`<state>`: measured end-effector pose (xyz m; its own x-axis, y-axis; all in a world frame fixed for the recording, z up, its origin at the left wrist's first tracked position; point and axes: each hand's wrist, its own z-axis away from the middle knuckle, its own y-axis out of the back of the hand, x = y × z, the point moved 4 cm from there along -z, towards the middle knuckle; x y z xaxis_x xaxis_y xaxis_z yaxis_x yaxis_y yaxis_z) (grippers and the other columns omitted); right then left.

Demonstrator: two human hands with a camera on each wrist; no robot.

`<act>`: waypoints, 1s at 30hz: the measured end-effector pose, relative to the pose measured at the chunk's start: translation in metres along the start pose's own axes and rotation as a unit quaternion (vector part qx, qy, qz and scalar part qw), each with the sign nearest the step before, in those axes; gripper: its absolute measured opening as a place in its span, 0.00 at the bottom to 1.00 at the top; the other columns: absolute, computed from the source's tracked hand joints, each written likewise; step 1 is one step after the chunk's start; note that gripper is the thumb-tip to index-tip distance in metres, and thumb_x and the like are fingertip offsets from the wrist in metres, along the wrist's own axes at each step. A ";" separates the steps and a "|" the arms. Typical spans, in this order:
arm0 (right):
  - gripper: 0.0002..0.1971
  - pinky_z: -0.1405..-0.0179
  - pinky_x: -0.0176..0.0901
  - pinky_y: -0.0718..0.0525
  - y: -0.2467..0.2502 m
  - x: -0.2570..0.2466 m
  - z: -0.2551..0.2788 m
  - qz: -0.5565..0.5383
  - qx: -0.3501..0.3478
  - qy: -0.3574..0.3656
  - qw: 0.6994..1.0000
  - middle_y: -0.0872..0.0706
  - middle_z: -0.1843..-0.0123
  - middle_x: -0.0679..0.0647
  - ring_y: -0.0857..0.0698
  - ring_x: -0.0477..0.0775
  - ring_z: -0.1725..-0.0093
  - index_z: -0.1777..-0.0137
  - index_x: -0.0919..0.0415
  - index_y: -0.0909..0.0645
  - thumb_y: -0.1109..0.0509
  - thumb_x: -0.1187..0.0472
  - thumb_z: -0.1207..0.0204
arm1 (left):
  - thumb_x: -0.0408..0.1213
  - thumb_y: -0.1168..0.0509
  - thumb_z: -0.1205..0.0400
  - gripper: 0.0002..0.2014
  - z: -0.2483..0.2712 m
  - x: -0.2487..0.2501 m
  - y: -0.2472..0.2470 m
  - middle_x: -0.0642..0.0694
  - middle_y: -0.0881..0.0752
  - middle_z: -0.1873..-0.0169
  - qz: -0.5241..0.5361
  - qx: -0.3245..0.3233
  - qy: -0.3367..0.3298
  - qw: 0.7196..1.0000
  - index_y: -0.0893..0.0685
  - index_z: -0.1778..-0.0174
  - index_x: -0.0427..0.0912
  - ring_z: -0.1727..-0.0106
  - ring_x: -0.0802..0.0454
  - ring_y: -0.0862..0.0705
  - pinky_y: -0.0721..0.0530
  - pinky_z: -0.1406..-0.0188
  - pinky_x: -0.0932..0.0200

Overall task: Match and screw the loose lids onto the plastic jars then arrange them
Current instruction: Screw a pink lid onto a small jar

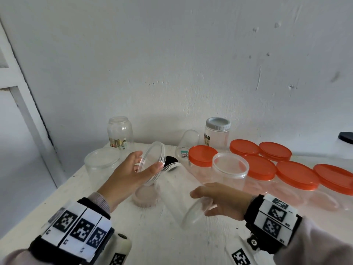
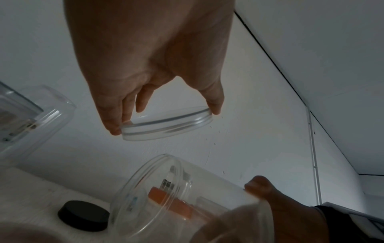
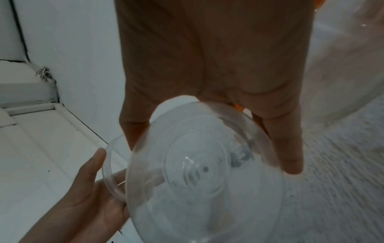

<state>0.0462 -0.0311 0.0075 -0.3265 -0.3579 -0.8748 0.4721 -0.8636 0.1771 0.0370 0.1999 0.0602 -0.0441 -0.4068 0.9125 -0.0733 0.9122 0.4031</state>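
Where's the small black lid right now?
In the head view the black lid lies on the table, left of centre, just behind the clear lid held in the left hand.

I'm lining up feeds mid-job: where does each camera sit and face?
Head: looks down at table; both hands show.
Left wrist: looks along left hand holding clear lid.
Right wrist: looks along right hand holding clear jar.
Shared: both wrist views show lid, jar and the opposite hand.
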 end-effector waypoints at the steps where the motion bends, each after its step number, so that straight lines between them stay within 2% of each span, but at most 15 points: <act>1: 0.34 0.48 0.43 0.20 0.000 0.000 0.000 -0.002 -0.002 0.000 1.000 0.24 0.62 0.55 0.23 0.51 0.57 0.49 0.61 0.24 0.21 0.44 0.54 | 0.68 0.33 0.40 0.50 0.001 0.000 0.000 0.55 0.28 0.27 -0.001 0.002 0.001 1.000 0.37 0.21 0.54 0.30 0.56 0.27 0.30 0.41 0.59; 2: 0.35 0.47 0.43 0.20 0.001 0.001 -0.002 0.005 0.001 0.006 1.000 0.23 0.61 0.54 0.23 0.51 0.56 0.47 0.61 0.23 0.22 0.43 0.53 | 0.68 0.33 0.40 0.50 0.001 0.000 0.000 0.54 0.28 0.27 -0.002 0.002 0.001 1.000 0.37 0.21 0.54 0.31 0.56 0.26 0.29 0.42 0.59; 4: 0.39 0.42 0.44 0.19 0.003 0.002 -0.006 0.034 0.015 0.027 0.999 0.20 0.51 0.55 0.20 0.51 0.51 0.39 0.62 0.23 0.21 0.44 0.51 | 0.68 0.33 0.41 0.50 0.002 -0.001 -0.001 0.54 0.28 0.27 -0.004 0.003 0.005 1.000 0.36 0.21 0.54 0.31 0.56 0.26 0.29 0.44 0.60; 6: 0.39 0.37 0.45 0.19 0.004 0.002 -0.008 0.049 0.030 0.044 0.997 0.21 0.41 0.56 0.20 0.52 0.43 0.33 0.59 0.27 0.17 0.51 0.44 | 0.69 0.33 0.42 0.51 0.004 -0.002 -0.002 0.54 0.28 0.27 -0.002 0.003 0.008 1.000 0.36 0.22 0.55 0.30 0.55 0.26 0.28 0.43 0.59; 9: 0.40 0.38 0.42 0.20 0.003 0.003 -0.010 0.089 0.010 0.059 0.994 0.23 0.38 0.55 0.21 0.50 0.39 0.28 0.56 0.34 0.17 0.61 0.37 | 0.71 0.32 0.40 0.50 0.005 -0.002 -0.005 0.54 0.28 0.27 -0.002 0.001 0.010 1.000 0.36 0.22 0.55 0.30 0.56 0.26 0.28 0.40 0.58; 12: 0.48 0.41 0.37 0.21 0.001 0.005 -0.011 0.164 -0.005 0.074 0.984 0.26 0.36 0.52 0.23 0.48 0.37 0.23 0.54 0.39 0.15 0.57 0.40 | 0.74 0.31 0.42 0.53 0.006 -0.002 -0.007 0.55 0.29 0.27 -0.006 -0.002 0.008 1.000 0.36 0.22 0.56 0.30 0.57 0.27 0.27 0.40 0.58; 16: 0.54 0.33 0.41 0.24 0.000 0.009 -0.016 0.186 0.011 0.101 0.977 0.30 0.32 0.48 0.27 0.47 0.32 0.21 0.51 0.42 0.13 0.56 0.44 | 0.75 0.34 0.49 0.58 0.009 0.000 -0.011 0.56 0.29 0.27 -0.015 -0.012 -0.001 1.000 0.37 0.21 0.56 0.29 0.57 0.28 0.29 0.43 0.61; 18: 0.56 0.29 0.44 0.27 0.003 0.011 -0.018 0.182 0.011 0.112 0.977 0.32 0.29 0.47 0.31 0.46 0.28 0.21 0.49 0.45 0.12 0.56 0.45 | 0.76 0.35 0.50 0.59 0.010 0.002 -0.014 0.56 0.30 0.26 -0.020 -0.014 -0.008 1.000 0.38 0.21 0.56 0.28 0.58 0.29 0.29 0.42 0.61; 22: 0.58 0.27 0.44 0.30 0.007 0.020 -0.021 0.226 0.004 0.099 0.969 0.33 0.25 0.45 0.35 0.47 0.23 0.23 0.45 0.48 0.12 0.53 0.46 | 0.74 0.30 0.43 0.56 0.013 0.005 -0.020 0.56 0.32 0.23 -0.023 -0.021 -0.015 0.999 0.39 0.20 0.54 0.26 0.57 0.31 0.31 0.33 0.59; 24: 0.59 0.24 0.46 0.32 0.007 0.024 -0.022 0.252 0.003 0.095 0.963 0.34 0.23 0.45 0.37 0.49 0.21 0.22 0.44 0.51 0.12 0.52 0.46 | 0.69 0.32 0.43 0.54 0.014 0.007 -0.023 0.56 0.33 0.22 -0.035 -0.027 -0.018 0.999 0.39 0.20 0.53 0.25 0.57 0.32 0.31 0.30 0.57; 27: 0.63 0.22 0.50 0.35 0.008 0.028 -0.022 0.261 0.006 0.086 0.962 0.37 0.19 0.48 0.39 0.52 0.19 0.20 0.47 0.56 0.12 0.53 0.45 | 0.68 0.30 0.42 0.54 0.015 0.010 -0.027 0.56 0.34 0.22 -0.055 -0.037 -0.020 0.998 0.39 0.20 0.52 0.24 0.57 0.33 0.32 0.27 0.55; 30: 0.61 0.22 0.49 0.35 0.008 0.030 -0.020 0.222 0.001 0.090 0.971 0.38 0.19 0.48 0.37 0.51 0.20 0.20 0.47 0.54 0.13 0.55 0.44 | 0.70 0.26 0.41 0.53 0.016 0.013 -0.033 0.60 0.30 0.29 -0.077 -0.051 -0.024 0.995 0.36 0.22 0.53 0.27 0.59 0.31 0.30 0.29 0.57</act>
<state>0.0565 -0.0413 -0.0263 0.0574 -0.6272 -0.7767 0.5322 -0.6390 0.5554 0.0231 0.1640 0.0577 -0.0884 -0.5411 0.8363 0.0183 0.8386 0.5445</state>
